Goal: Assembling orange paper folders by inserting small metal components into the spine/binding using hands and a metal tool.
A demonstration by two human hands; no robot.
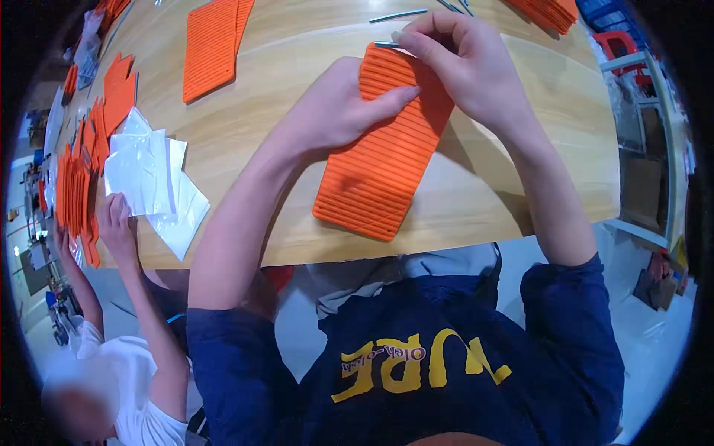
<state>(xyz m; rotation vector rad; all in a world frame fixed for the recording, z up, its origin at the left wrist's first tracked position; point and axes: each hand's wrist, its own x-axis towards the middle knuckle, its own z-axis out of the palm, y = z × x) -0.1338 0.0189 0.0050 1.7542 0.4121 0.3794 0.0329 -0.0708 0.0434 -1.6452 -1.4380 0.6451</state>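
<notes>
Orange stacks line the left of the table, then white bags with a co-worker's hand at their near left edge. Farther right, flat pads overlap. The left hand is clamped on the left edge of a ribbed orange pad at the near middle, thumb on top. The right hand pinches a metal strip at its far end. A pile sits far right.

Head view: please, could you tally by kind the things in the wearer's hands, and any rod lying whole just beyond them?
Orange ribbed panel: 1, held by the left hand
Thin grey rods: 2, one at the right hand, one lying beyond
Total: 3
</notes>
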